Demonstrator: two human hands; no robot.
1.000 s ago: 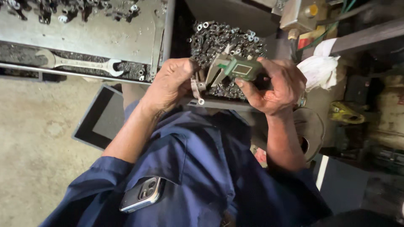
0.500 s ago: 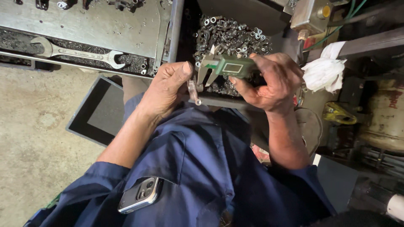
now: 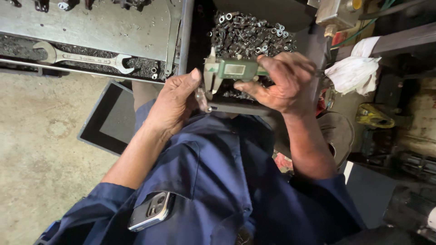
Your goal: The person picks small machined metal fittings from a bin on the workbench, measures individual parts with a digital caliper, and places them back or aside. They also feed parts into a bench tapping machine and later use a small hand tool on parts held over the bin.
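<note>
Right hand (image 3: pixel 281 84) grips caliper (image 3: pixel 229 70); left hand (image 3: pixel 175 102) hides its jaws.

Caliper (image 3: pixel 234 70) between left hand (image 3: pixel 175 102) and right hand (image 3: pixel 281 84), above bin of small metal parts (image 3: pixel 252 34). Wrench (image 3: pixel 81 58) on bench (image 3: pixel 104 27), left of bin. Cloth (image 3: pixel 354 72) at right.

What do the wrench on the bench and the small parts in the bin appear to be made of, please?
Wrench: likely steel, with a dull grey, worn finish and a slight sheen. Small parts: probably bare metal, ring-shaped pieces with bright silvery glints on the edges. White rag beside the bin: soft crumpled cloth.
</note>
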